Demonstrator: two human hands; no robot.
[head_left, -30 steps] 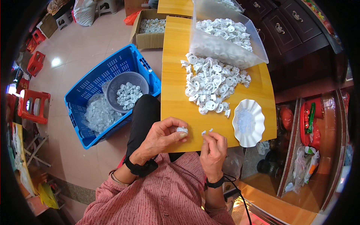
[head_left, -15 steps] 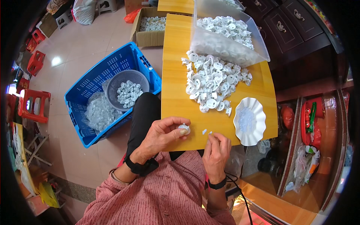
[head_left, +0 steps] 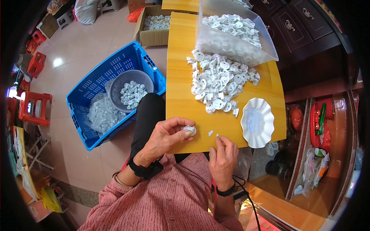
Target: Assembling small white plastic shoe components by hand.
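While the person sits at the yellow tabletop (head_left: 181, 104), taken as landmark throughout, the left hand (head_left: 165, 136) pinches a small round white plastic part (head_left: 189, 130) between thumb and fingertips just above the board's near edge, and the right hand (head_left: 222, 158) pinches a tiny white insert (head_left: 217, 135) at its fingertips close beside it; another tiny piece (head_left: 210, 133) lies on the board between them. Ordered by size: left of the tabletop, on the floor, a blue crate (head_left: 96, 77) holds a clear bag and a grey round basket (head_left: 115, 82) with finished-looking white parts; beyond its far-left corner a cardboard box (head_left: 152, 36) holds more; on its far end a tilted clear plastic tub (head_left: 231, 42) spills white discs into a loose pile (head_left: 217, 82) at mid-board; on its near-right corner a white scalloped dish (head_left: 257, 122) carries translucent bits. The part appears light, rigid and smooth, likely slippery; a rim grip between thumb and forefinger seems best.
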